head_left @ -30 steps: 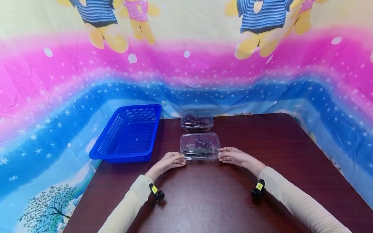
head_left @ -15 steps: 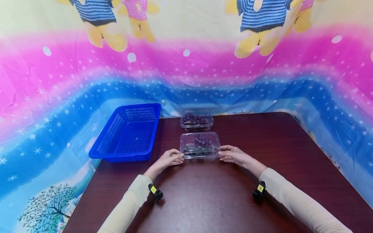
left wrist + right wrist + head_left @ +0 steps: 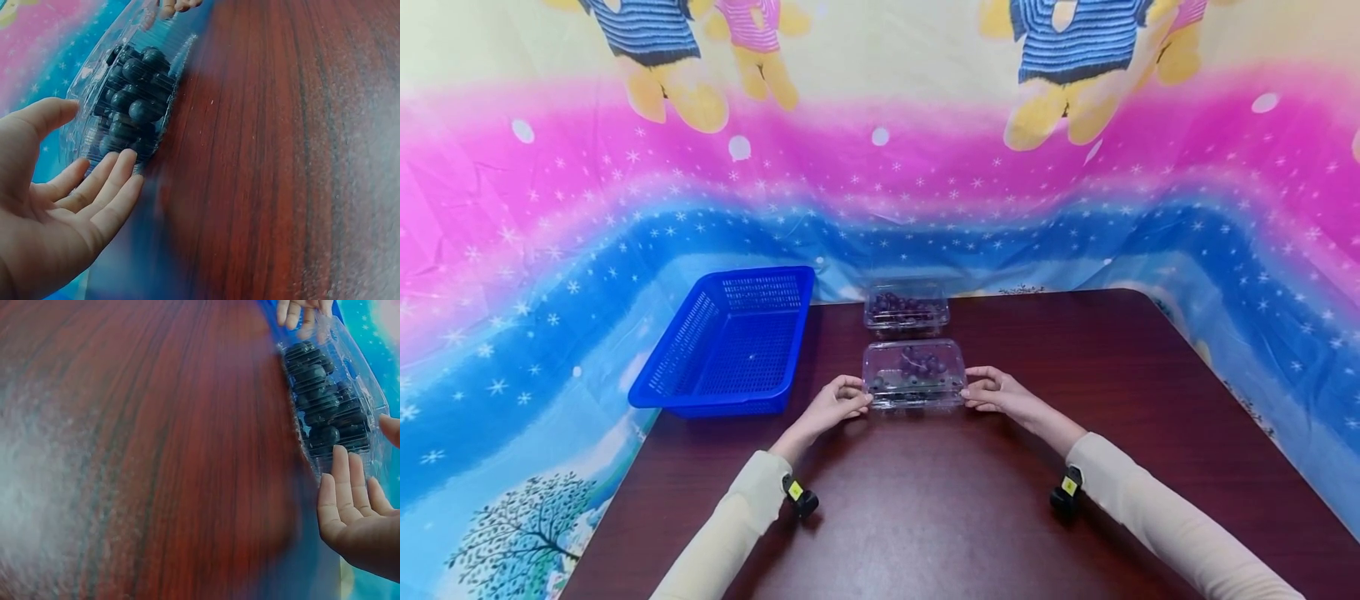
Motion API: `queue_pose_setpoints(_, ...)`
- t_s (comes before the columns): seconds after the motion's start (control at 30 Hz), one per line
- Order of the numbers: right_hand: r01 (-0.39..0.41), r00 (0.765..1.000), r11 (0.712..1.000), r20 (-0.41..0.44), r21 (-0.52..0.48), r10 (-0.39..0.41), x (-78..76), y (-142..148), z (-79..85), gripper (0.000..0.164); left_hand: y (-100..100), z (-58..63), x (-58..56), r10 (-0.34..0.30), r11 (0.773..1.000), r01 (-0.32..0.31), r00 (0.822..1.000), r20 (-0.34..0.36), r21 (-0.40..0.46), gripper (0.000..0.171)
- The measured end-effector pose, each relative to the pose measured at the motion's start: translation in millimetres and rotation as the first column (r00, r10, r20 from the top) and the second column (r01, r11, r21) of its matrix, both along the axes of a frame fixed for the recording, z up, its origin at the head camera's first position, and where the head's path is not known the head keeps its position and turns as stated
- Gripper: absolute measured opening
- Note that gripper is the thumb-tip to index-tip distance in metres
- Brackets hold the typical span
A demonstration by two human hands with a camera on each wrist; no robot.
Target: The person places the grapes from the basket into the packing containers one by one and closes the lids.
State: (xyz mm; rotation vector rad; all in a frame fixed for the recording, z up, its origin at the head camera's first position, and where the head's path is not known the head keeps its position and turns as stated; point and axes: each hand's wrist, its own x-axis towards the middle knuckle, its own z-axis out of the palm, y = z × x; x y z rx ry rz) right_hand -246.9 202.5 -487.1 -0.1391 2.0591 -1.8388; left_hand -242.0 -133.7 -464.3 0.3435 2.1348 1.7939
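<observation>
A clear plastic clamshell box of dark grapes (image 3: 914, 375) lies on the table in front of me, lid down. At its left end is my left hand (image 3: 837, 402), fingertips against or just beside the box wall. My right hand (image 3: 1002, 395) stands at the other end in the same way. In the left wrist view the fingers (image 3: 115, 187) are extended and loosely spread, with the thumb near the lid rim. The right wrist view shows fairly straight fingers (image 3: 342, 487) by the box end. A second clear box of grapes (image 3: 907, 307) sits behind the first.
To the left, a blue plastic basket (image 3: 722, 337) with slotted walls stands at the table's back left edge. The dark red-brown wooden table (image 3: 917, 517) reaches toward me. Behind it hangs a patterned cloth (image 3: 880, 183) with printed bears and snowflakes.
Both hands have eased slightly up and outward at the box ends, and their fingers look looser. The front box, rear box and basket hold their places.
</observation>
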Motion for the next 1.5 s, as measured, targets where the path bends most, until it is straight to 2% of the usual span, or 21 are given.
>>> queue_pose_setpoints(0.2,0.007,0.999,1.0,-0.04,0.006,-0.007,0.1,1.4,0.6,0.063,1.8,4.5,2.7,0.014,0.992,-0.03,0.991,-0.133,-0.122,0.046)
queue_pose_setpoints(0.43,0.003,0.998,1.0,-0.059,0.019,-0.001,0.5,2.8,3.5,0.065,-0.5,-21.5,-13.2,0.06,0.986,-0.084,0.984,-0.167,-0.143,0.048)
queue_pose_setpoints(0.5,0.01,0.998,1.0,-0.058,0.022,-0.009,1.0,2.4,4.2,0.066,-0.8,-24.1,-15.1,0.076,0.983,-0.104,0.981,-0.177,-0.152,0.049)
queue_pose_setpoints(0.67,0.02,0.995,0.999,-0.096,0.033,-0.016,2.2,0.8,6.2,0.064,-0.8,-21.7,-14.7,0.109,0.974,-0.148,0.97,-0.219,-0.17,0.055)
queue_pose_setpoints(0.87,0.018,0.978,0.994,-0.211,0.106,0.005,3.9,-0.8,9.3,0.061,1.0,-18.1,-12.3,0.094,0.973,-0.149,0.954,-0.285,-0.178,0.067)
queue_pose_setpoints(1.03,0.035,0.935,0.98,-0.351,0.198,0.037,5.6,-4.6,8.4,0.061,3.5,-17.5,-10.0,0.056,0.977,-0.113,0.953,-0.296,-0.178,0.073)
queue_pose_setpoints(1.13,0.053,0.896,0.965,-0.438,0.258,0.068,7.7,-7.7,6.8,0.06,4.8,-18.8,-8.8,0.022,0.975,-0.092,0.947,-0.321,-0.203,0.075)
queue_pose_setpoints(1.3,0.144,0.784,0.9,-0.602,0.412,0.15,12.4,-13.2,4.2,0.062,7.7,-19.5,-7.8,-0.04,0.966,-0.06,0.927,-0.373,-0.251,0.079)
queue_pose_setpoints(1.37,0.171,0.754,0.877,-0.633,0.45,0.177,14.3,-15.2,3.2,0.065,9.0,-19.4,-7.4,-0.07,0.961,-0.047,0.912,-0.405,-0.273,0.079)
queue_pose_setpoints(1.43,0.172,0.74,0.866,-0.642,0.471,0.202,16.0,-17.0,2.2,0.067,10.0,-19.5,-7.0,-0.102,0.95,-0.04,0.897,-0.429,-0.309,0.078)
queue_pose_setpoints(1.5,0.158,0.736,0.856,-0.636,0.491,0.229,18.1,-18.3,1.5,0.068,10.9,-19.6,-6.5,-0.14,0.94,-0.024,0.882,-0.449,-0.34,0.075)
